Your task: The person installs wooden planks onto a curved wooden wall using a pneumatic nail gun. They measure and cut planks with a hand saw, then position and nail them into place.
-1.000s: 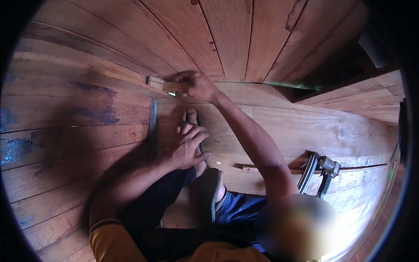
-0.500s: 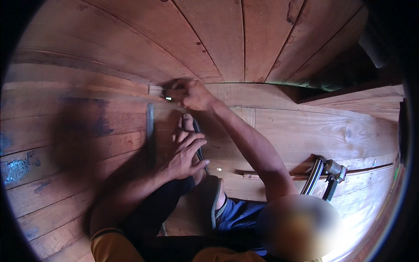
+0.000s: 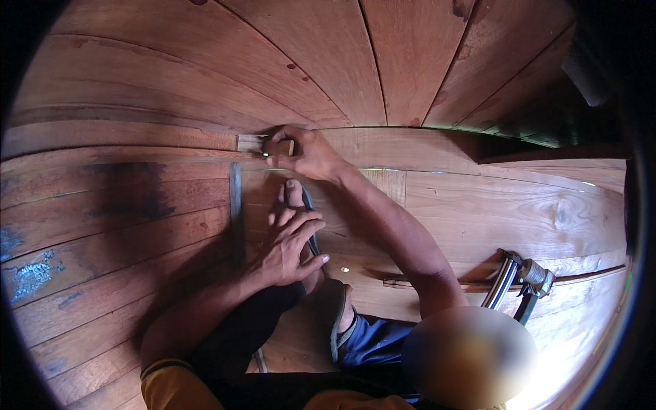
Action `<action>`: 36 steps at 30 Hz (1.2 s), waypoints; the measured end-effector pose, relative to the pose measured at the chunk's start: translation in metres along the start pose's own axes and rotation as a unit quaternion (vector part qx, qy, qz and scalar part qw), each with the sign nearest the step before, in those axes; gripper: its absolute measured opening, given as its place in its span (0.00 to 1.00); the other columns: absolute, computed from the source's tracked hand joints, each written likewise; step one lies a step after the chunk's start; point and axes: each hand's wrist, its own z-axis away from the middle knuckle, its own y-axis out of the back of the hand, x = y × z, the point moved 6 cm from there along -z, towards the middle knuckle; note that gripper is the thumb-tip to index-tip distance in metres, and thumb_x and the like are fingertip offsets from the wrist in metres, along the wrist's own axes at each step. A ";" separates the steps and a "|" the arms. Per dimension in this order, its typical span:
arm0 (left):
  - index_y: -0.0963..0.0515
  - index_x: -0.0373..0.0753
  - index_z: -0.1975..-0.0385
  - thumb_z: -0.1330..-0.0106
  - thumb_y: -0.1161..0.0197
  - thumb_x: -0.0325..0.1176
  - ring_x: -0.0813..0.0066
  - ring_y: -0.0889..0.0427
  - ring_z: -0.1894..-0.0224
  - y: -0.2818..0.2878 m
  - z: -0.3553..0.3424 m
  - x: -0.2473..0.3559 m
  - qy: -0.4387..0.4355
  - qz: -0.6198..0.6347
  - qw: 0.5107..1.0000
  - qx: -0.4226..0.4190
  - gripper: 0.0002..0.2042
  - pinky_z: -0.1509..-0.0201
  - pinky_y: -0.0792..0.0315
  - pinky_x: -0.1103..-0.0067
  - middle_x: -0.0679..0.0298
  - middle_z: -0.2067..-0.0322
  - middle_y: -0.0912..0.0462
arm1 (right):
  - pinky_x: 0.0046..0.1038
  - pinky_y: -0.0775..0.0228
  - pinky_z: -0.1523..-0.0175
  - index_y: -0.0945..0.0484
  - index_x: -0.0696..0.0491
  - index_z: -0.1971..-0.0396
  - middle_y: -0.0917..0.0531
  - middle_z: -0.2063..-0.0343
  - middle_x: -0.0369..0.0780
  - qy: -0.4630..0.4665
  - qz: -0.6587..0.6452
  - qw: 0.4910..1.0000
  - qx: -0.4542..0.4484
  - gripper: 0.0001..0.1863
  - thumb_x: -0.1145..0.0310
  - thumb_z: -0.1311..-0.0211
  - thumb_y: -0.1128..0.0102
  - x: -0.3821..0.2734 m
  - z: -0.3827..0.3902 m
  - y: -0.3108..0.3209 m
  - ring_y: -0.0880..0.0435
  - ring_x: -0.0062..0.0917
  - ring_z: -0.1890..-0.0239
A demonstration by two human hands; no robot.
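Note:
My right hand (image 3: pixel 311 156) reaches to the joint where the wooden floor meets the plank wall. Its thumb and forefinger curl around a small wooden block (image 3: pixel 287 147), whose pale end shows between them. The block sits close to the end of a light wooden strip (image 3: pixel 249 143) in the seam; whether they touch I cannot tell. My left hand (image 3: pixel 283 249) lies with its fingers spread over my sandalled foot (image 3: pixel 294 194) and holds nothing.
A tool like a nail gun (image 3: pixel 523 277), with silver rails and a dark handle, lies at the right beside a thin wooden strip (image 3: pixel 471 281). Plank wall (image 3: pixel 328 55) rises ahead. A wooden ledge (image 3: pixel 553 157) juts out at the far right. A narrow grey strip (image 3: pixel 236 205) crosses the floor planks.
My right hand, smeared by motion before, is now sharper, and the small block shows between its fingers. My left hand stays on the foot. The whole view has shifted slightly.

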 end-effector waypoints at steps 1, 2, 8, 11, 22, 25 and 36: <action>0.28 0.33 0.42 0.42 0.31 0.45 0.50 0.34 0.36 0.000 0.000 0.000 0.001 0.004 1.000 0.001 0.31 0.31 0.42 0.58 0.51 0.39 0.30 | 0.35 0.24 0.49 0.19 0.54 0.58 0.14 0.62 0.46 0.011 -0.003 1.000 -0.010 0.20 0.59 0.47 0.27 0.001 0.001 -0.001 0.14 0.37 0.57; 0.28 0.33 0.42 0.42 0.31 0.45 0.50 0.34 0.36 0.001 -0.001 0.001 0.003 0.007 1.000 0.002 0.31 0.31 0.41 0.58 0.51 0.40 0.30 | 0.34 0.24 0.49 0.19 0.55 0.57 0.14 0.62 0.46 0.015 0.000 1.000 -0.025 0.20 0.60 0.46 0.27 0.002 0.001 -0.002 0.14 0.35 0.56; 0.29 0.32 0.41 0.42 0.31 0.44 0.50 0.34 0.36 0.001 -0.002 0.003 0.004 0.000 1.000 -0.001 0.31 0.31 0.41 0.59 0.50 0.40 0.30 | 0.35 0.24 0.51 0.23 0.56 0.53 0.15 0.63 0.48 0.064 0.026 0.998 -0.015 0.20 0.65 0.43 0.29 0.002 0.001 -0.004 0.14 0.40 0.58; 0.29 0.31 0.41 0.42 0.31 0.44 0.50 0.33 0.36 0.002 -0.002 0.004 -0.004 0.001 1.000 0.000 0.32 0.31 0.41 0.59 0.50 0.40 0.30 | 0.38 0.24 0.53 0.25 0.57 0.52 0.16 0.66 0.52 0.049 0.060 0.997 -0.020 0.21 0.64 0.42 0.31 0.001 0.001 -0.007 0.15 0.45 0.60; 0.28 0.35 0.41 0.41 0.32 0.48 0.52 0.35 0.35 -0.003 0.001 -0.004 0.015 0.012 1.000 0.008 0.32 0.30 0.44 0.57 0.54 0.39 0.30 | 0.46 0.26 0.54 0.27 0.60 0.50 0.19 0.70 0.57 0.014 0.123 0.992 -0.004 0.23 0.62 0.41 0.34 -0.011 -0.002 -0.009 0.17 0.52 0.63; 0.28 0.35 0.41 0.41 0.32 0.48 0.52 0.35 0.36 -0.003 0.002 -0.005 0.015 0.009 1.000 0.011 0.31 0.31 0.44 0.57 0.53 0.39 0.30 | 0.46 0.26 0.53 0.26 0.59 0.52 0.18 0.68 0.56 0.017 0.119 0.993 0.002 0.22 0.62 0.41 0.34 -0.012 -0.002 -0.009 0.17 0.52 0.62; 0.29 0.35 0.41 0.40 0.32 0.48 0.51 0.35 0.36 -0.004 0.002 -0.005 0.010 0.021 1.000 0.010 0.32 0.31 0.43 0.58 0.52 0.39 0.30 | 0.46 0.26 0.50 0.25 0.59 0.55 0.19 0.62 0.57 -0.012 0.126 0.992 0.001 0.19 0.62 0.38 0.34 -0.010 -0.005 -0.015 0.18 0.53 0.56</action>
